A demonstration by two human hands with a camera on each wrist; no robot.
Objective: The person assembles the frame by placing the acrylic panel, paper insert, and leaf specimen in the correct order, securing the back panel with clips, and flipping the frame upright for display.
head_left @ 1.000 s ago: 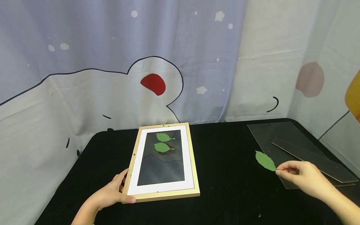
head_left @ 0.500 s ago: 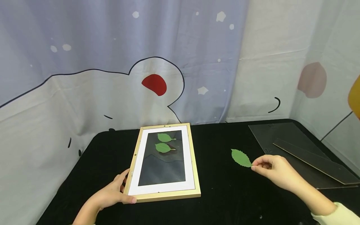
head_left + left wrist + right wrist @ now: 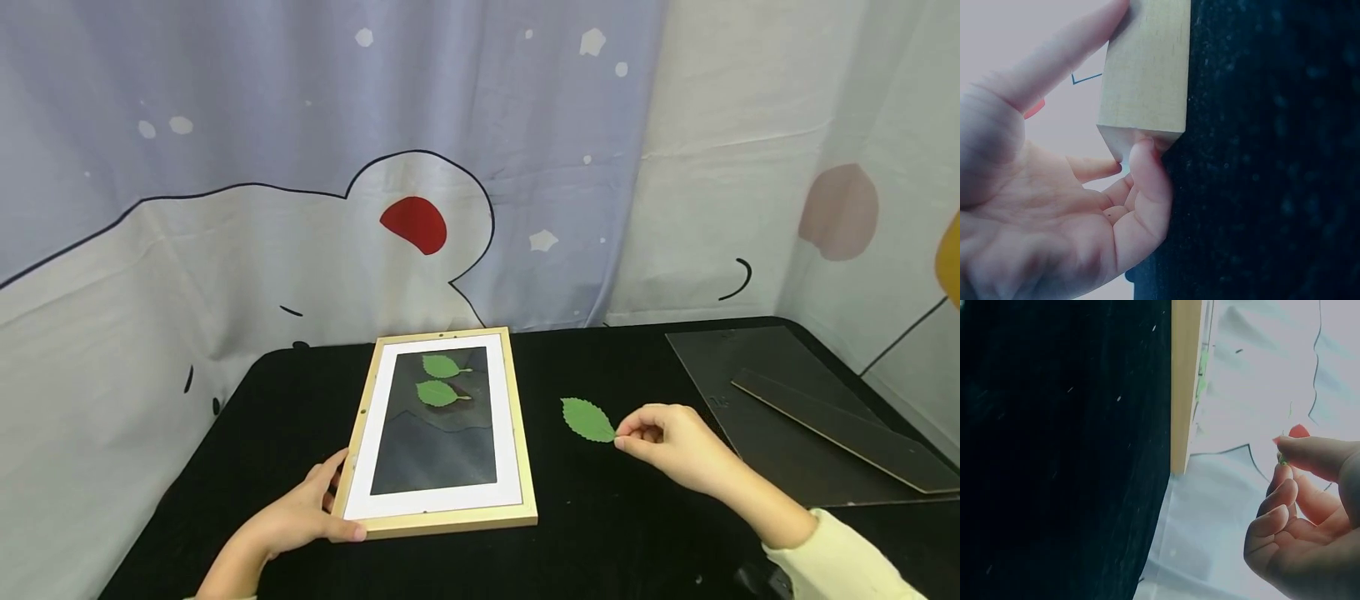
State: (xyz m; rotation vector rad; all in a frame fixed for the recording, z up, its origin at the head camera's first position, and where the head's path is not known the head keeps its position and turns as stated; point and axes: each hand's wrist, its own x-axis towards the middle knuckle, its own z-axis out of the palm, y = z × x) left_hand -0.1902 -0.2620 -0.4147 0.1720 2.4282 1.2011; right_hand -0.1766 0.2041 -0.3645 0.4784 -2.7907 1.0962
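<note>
A light wooden picture frame point(image 3: 450, 522) with a white mat point(image 3: 360, 467) and a dark, reflective middle lies on the black table. Two green leaves point(image 3: 441, 367) rest one above the other near its top. My left hand point(image 3: 296, 512) holds the near left corner; in the left wrist view, the thumb lies along one side of the wood point(image 3: 1145, 69) and curled fingers touch the end. My right hand point(image 3: 686, 450) pinches a third green leaf point(image 3: 587, 419) by its stem between thumb and fingertips, right of the frame. In the right wrist view this leaf is barely visible, edge-on.
A large dark board point(image 3: 750, 354) lies at the right of the table, with a narrower dark panel point(image 3: 832, 429) on top. A printed curtain point(image 3: 300, 250) hangs behind the table's far edge. A small dark object point(image 3: 780, 582) shows near the right sleeve.
My right hand has carried the leaf leftward from beside the dark boards towards the frame. The left hand and the frame stay in place; the view has shifted slightly.
</note>
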